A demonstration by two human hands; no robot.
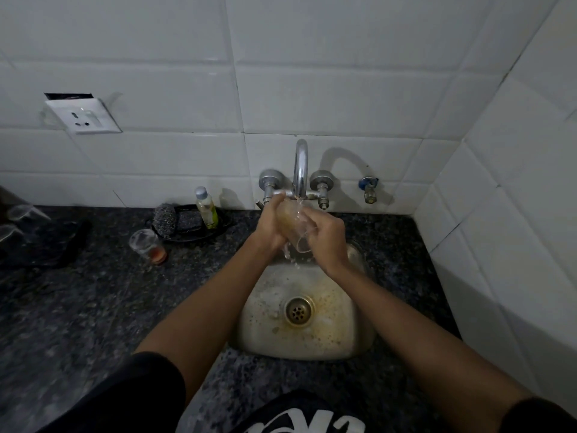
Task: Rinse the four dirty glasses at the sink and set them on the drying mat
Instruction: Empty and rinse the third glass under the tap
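I hold a clear glass point(296, 228) under the tap point(300, 170), over the back of the steel sink point(349, 326), with water running onto it and dripping from its lower end. My left hand point(271, 226) wraps its fingers round the far end of the glass, and my right hand point(326, 237) curls over the near end, so the glass lies tilted between the two. On the dark speckled desk point(93, 307) to the left of the sink stands another glass point(147, 245), upright, with a reddish residue at its bottom. Just behind it a black dish point(193, 232) carries a steel scourer point(165, 217), a dark sponge and a small bottle point(206, 207). At the far left edge lies a dark mat point(43, 242) with two clear glasses on it, dimly seen.
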